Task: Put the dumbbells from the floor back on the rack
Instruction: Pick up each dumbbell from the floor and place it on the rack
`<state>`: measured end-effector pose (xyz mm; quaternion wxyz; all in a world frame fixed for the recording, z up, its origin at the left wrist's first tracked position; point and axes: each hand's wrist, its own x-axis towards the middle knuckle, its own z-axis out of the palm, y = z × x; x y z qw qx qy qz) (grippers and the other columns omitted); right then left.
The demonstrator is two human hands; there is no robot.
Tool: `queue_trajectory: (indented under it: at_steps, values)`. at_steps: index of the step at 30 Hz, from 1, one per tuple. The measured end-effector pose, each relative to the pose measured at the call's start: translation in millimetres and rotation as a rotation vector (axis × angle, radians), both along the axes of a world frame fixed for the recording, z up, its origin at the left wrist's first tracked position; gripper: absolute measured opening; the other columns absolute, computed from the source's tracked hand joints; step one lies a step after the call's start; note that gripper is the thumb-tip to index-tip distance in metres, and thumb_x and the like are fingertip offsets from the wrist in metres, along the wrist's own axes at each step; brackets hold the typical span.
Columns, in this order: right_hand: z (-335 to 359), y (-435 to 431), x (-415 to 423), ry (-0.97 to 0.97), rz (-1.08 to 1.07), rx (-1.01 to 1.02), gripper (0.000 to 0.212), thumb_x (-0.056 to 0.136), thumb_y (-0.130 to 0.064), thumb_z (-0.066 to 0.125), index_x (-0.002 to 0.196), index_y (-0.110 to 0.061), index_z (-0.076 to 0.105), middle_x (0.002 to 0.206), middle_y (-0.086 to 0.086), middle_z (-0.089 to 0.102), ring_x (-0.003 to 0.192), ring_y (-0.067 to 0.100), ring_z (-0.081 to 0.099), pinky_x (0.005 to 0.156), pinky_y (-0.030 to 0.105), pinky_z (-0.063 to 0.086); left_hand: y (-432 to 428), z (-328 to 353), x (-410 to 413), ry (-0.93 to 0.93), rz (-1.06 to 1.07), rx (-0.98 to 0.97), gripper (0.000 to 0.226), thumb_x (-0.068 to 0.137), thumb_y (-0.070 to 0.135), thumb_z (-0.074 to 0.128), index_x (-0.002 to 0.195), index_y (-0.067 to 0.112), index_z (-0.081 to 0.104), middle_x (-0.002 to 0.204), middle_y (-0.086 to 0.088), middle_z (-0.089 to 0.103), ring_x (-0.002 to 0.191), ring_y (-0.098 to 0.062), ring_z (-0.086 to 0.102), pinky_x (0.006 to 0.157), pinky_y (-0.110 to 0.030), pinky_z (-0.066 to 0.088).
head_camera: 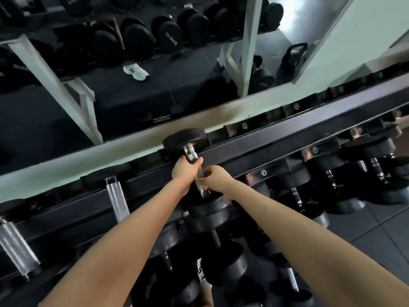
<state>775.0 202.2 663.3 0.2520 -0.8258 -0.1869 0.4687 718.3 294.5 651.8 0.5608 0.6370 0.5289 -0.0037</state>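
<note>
both hands, left hand (185,168) and right hand (215,175), grip dumbbell (192,152) at rack (276,138) top.

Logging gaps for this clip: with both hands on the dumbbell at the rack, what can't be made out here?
- Head view: the dumbbell grip middle is hidden by the left hand and right hand.
- Whether its near head already rests on the rack: masked by the forearms.
- Weight markings: too dark and small.
- The floor below, so any dumbbells left there: blocked by arms and lower tiers.
- The mirror label: reversed, blurred.
</note>
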Motion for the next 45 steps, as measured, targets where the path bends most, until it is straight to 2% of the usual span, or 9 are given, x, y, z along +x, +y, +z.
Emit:
queue_trajectory:
  at_steps: [5, 9, 13, 21, 28, 32, 36, 40, 45]
  values:
    - [20, -40, 10, -0.149, -0.061, 0.020, 0.048, 0.084, -0.036, 0.066, 0.125, -0.012, 0.056, 0.116, 0.003, 0.064, 0.099, 0.022, 0.062, 0.080, 0.029, 0.047, -8, 19, -4, 0.215, -0.159, 0.221, 0.042, 0.088, 0.037, 0.058, 0.117, 0.006, 0.056, 0.113, -0.012, 0.065, 0.105, -0.031, 0.061, 0.086, -0.037, 0.049]
    - [34, -100, 16, -0.126, -0.193, 0.092, 0.042, 0.087, -0.034, 0.064, 0.123, -0.012, 0.059, 0.114, 0.004, 0.065, 0.106, 0.021, 0.063, 0.080, 0.024, 0.042, -40, 48, -3, 0.386, -0.228, 0.476, 0.046, 0.089, 0.032, 0.053, 0.123, 0.002, 0.048, 0.120, -0.019, 0.060, 0.110, -0.037, 0.058, 0.091, -0.042, 0.049]
    - [31, -199, 11, -0.078, -0.373, 0.113, 0.039, 0.084, -0.033, 0.067, 0.116, -0.011, 0.062, 0.097, 0.002, 0.063, 0.092, 0.020, 0.061, 0.080, 0.029, 0.046, -116, 70, 10, 0.254, -0.372, 0.592, 0.041, 0.089, 0.030, 0.055, 0.122, 0.004, 0.051, 0.125, -0.018, 0.058, 0.114, -0.037, 0.055, 0.093, -0.041, 0.044]
    - [-4, -486, -65, 0.030, -0.899, 0.115, 0.012, 0.084, -0.024, 0.066, 0.082, -0.021, 0.054, 0.075, 0.006, 0.061, 0.068, 0.021, 0.056, 0.054, 0.027, 0.042, -367, 55, 15, 0.022, -0.761, 0.484, 0.030, 0.088, 0.030, 0.058, 0.111, 0.010, 0.057, 0.114, -0.010, 0.065, 0.107, -0.031, 0.059, 0.088, -0.037, 0.047]
    - [-44, -680, -157, 0.083, -1.284, -0.007, 0.006, 0.087, -0.018, 0.060, 0.087, -0.013, 0.057, 0.068, 0.005, 0.058, 0.061, 0.020, 0.053, 0.054, 0.027, 0.043, -557, 8, -24, 0.048, -1.054, 0.312, 0.029, 0.089, 0.028, 0.058, 0.110, 0.009, 0.059, 0.111, -0.007, 0.066, 0.105, -0.028, 0.060, 0.083, -0.030, 0.044]
    - [-69, -734, -188, 0.150, -1.422, -0.034, 0.007, 0.088, -0.018, 0.059, 0.090, -0.011, 0.056, 0.068, 0.003, 0.057, 0.057, 0.016, 0.051, 0.051, 0.025, 0.040, -612, -24, -32, 0.119, -1.135, 0.261, 0.026, 0.088, 0.027, 0.058, 0.107, 0.009, 0.061, 0.111, -0.008, 0.067, 0.103, -0.025, 0.061, 0.080, -0.029, 0.043]
    - [-100, -758, -197, 0.220, -1.526, -0.034, 0.016, 0.085, -0.013, 0.057, 0.070, -0.014, 0.051, 0.061, 0.002, 0.049, 0.051, 0.015, 0.042, 0.047, 0.023, 0.032, -641, -58, -22, 0.197, -1.198, 0.240, 0.025, 0.089, 0.027, 0.056, 0.106, 0.009, 0.060, 0.109, -0.007, 0.066, 0.101, -0.025, 0.060, 0.075, -0.026, 0.039]
    - [-141, -769, -188, 0.305, -1.625, -0.056, 0.017, 0.083, -0.013, 0.056, 0.068, -0.018, 0.048, 0.060, 0.001, 0.049, 0.049, 0.013, 0.043, 0.044, 0.020, 0.032, -659, -96, 1, 0.231, -1.219, 0.195, 0.022, 0.088, 0.026, 0.058, 0.101, 0.009, 0.062, 0.099, -0.006, 0.065, 0.099, -0.026, 0.060, 0.075, -0.027, 0.040]
    - [-203, -774, -163, 0.424, -1.852, -0.039, 0.014, 0.091, -0.014, 0.056, 0.077, -0.013, 0.055, 0.067, 0.004, 0.053, 0.055, 0.015, 0.049, 0.052, 0.022, 0.039, -686, -160, 47, 0.293, -1.281, 0.120, 0.016, 0.087, 0.027, 0.058, 0.092, 0.012, 0.059, 0.088, -0.004, 0.063, 0.076, -0.023, 0.056, 0.068, -0.027, 0.040]
